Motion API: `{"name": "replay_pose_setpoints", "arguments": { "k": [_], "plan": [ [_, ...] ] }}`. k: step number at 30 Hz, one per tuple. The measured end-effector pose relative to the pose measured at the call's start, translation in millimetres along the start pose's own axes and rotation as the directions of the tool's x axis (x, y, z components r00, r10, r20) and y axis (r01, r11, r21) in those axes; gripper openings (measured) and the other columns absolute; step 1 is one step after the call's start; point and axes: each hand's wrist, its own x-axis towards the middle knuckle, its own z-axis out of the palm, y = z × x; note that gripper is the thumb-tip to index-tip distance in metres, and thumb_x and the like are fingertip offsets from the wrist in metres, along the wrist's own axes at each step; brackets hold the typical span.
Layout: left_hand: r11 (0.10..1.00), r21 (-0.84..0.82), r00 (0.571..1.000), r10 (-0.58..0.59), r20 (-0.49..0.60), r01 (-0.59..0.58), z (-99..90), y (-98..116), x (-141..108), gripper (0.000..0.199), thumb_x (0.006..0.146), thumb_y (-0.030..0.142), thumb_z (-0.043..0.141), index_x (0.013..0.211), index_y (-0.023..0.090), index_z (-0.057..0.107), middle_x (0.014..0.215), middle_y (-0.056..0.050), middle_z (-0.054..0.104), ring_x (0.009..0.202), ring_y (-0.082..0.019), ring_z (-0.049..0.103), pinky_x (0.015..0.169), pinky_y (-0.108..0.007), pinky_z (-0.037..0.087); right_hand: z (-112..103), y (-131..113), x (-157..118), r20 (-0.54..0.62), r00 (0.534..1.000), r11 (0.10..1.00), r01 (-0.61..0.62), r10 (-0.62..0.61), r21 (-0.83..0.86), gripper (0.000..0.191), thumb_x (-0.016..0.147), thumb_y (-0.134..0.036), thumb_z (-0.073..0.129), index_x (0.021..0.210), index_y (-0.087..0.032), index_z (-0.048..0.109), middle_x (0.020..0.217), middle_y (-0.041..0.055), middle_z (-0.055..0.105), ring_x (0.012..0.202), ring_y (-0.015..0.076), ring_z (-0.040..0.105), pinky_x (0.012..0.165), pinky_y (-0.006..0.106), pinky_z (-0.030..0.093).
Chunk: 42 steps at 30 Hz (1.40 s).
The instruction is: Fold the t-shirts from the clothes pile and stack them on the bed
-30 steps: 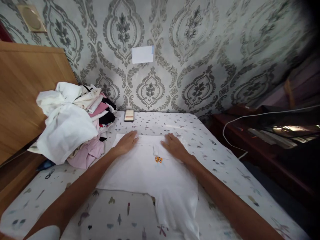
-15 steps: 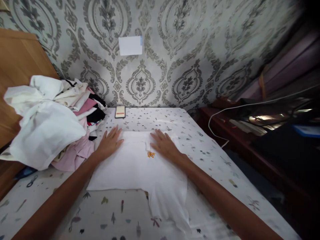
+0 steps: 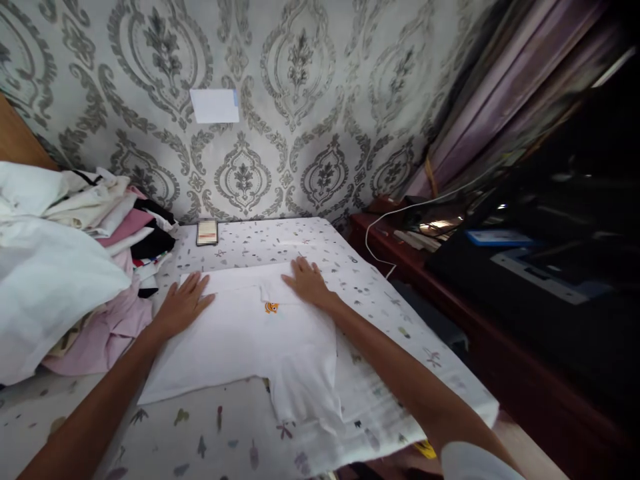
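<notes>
A white shirt (image 3: 225, 340) with a small orange fish patch (image 3: 271, 307) lies spread sideways on the patterned bed sheet (image 3: 220, 447). One sleeve points toward me at the lower right. My left hand (image 3: 183, 303) rests flat on the shirt's far left corner, fingers spread. On the far right part of the shirt, past the patch, my right hand (image 3: 307, 280) lies flat with its fingers apart. Neither hand grips the cloth.
A heap of clothes (image 3: 65, 267), white, pink and black, is piled at the left. A small framed card (image 3: 207, 232) lies near the wall. At the right stands a dark red table (image 3: 480, 320) with a white cable (image 3: 380, 250) and a blue-edged object (image 3: 500, 238).
The view has turned to the right, so everything sits further left. Both hands remain flat on the shirt, the right one slightly nearer its far right edge.
</notes>
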Motion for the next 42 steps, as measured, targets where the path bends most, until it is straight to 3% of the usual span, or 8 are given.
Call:
{"name": "replay_pose_setpoints", "arguments": {
  "k": [3,11,18,22,25,30,36,42],
  "plan": [
    [1.000,0.004,1.000,-0.011,0.008,0.011,-0.5,-1.1,-0.1,0.069,0.100,0.054,0.025,0.157,0.016,0.031,0.165,-0.015,0.023,0.154,-0.029,0.019,0.119,-0.056,0.023,-3.2,17.1,6.3,-0.010,0.995,0.995,-0.099,0.099,0.009,0.072,0.102,-0.057,0.025,0.157,-0.009,0.028,0.167,0.0188,0.018,0.155,0.0292,0.012,0.123,0.055,0.012],
    [1.000,0.005,0.998,-0.017,-0.062,0.017,-2.5,-11.0,-10.4,0.067,0.099,0.048,0.027,0.153,0.009,0.036,0.162,-0.021,0.031,0.152,-0.032,0.026,0.116,-0.055,0.030,0.3,46.3,-13.2,-0.172,0.976,0.977,-0.101,0.134,0.188,0.069,0.102,-0.051,0.025,0.156,-0.008,0.029,0.164,0.0184,0.027,0.153,0.0298,0.021,0.124,0.046,0.022],
    [0.983,-0.070,0.969,0.154,-0.195,-0.170,-7.3,-17.6,-74.0,0.057,0.100,0.047,0.028,0.140,0.014,0.051,0.157,-0.020,0.041,0.144,-0.031,0.040,0.115,-0.051,0.035,9.8,51.4,-147.4,-0.301,0.952,0.952,0.048,0.048,0.304,0.062,0.099,-0.052,0.039,0.151,-0.019,0.041,0.160,0.0156,0.038,0.148,0.0308,0.035,0.120,0.051,0.033],
    [0.937,-0.118,0.936,0.307,-0.171,-0.328,-18.3,-14.4,-117.6,0.048,0.099,0.047,0.038,0.139,0.026,0.053,0.153,-0.010,0.048,0.137,-0.029,0.048,0.119,-0.049,0.029,0.4,36.9,-225.9,-0.161,0.977,0.931,0.186,-0.141,0.315,0.055,0.099,-0.045,0.045,0.152,-0.031,0.041,0.161,0.0072,0.037,0.147,0.0276,0.037,0.119,0.049,0.037],
    [0.894,-0.149,0.906,0.412,-0.099,-0.423,-27.2,-13.4,-140.9,0.048,0.094,0.051,0.050,0.139,0.033,0.054,0.147,-0.006,0.054,0.132,-0.029,0.051,0.117,-0.047,0.033,-8.6,30.5,-256.4,-0.045,0.968,0.913,0.248,-0.248,0.323,0.056,0.097,-0.044,0.052,0.152,-0.038,0.041,0.161,0.0035,0.038,0.148,0.0277,0.035,0.119,0.051,0.037],
    [0.888,-0.142,0.899,0.434,-0.052,-0.437,-35.2,-17.9,-157.2,0.034,0.092,0.042,0.054,0.123,0.030,0.064,0.129,-0.006,0.065,0.118,-0.026,0.060,0.101,-0.038,0.047,-17.0,20.6,-258.9,-0.096,0.928,0.860,0.371,-0.361,0.350,0.046,0.092,-0.042,0.060,0.138,-0.042,0.057,0.156,0.0018,0.045,0.146,0.0284,0.039,0.118,0.054,0.040],
    [0.888,-0.135,0.898,0.431,-0.086,-0.439,-42.9,-20.0,-158.4,0.030,0.094,0.020,0.039,0.106,0.024,0.067,0.116,-0.006,0.069,0.109,-0.021,0.063,0.096,-0.034,0.049,-4.2,8.9,-233.8,-0.206,0.893,0.840,0.447,-0.399,0.308,0.026,0.098,-0.035,0.051,0.115,-0.029,0.070,0.132,0.0093,0.066,0.129,0.0276,0.058,0.108,0.053,0.051],
    [0.879,-0.200,0.902,0.424,-0.088,-0.433,-54.6,-13.9,-151.5,0.021,0.092,0.021,0.042,0.091,0.022,0.064,0.113,-0.006,0.070,0.107,-0.021,0.064,0.092,-0.032,0.051,0.5,24.7,-229.6,-0.131,0.893,0.840,0.449,-0.430,0.304,0.036,0.100,-0.034,0.052,0.135,-0.030,0.059,0.140,0.0076,0.061,0.134,0.0242,0.054,0.111,0.048,0.049]
  ]
}}
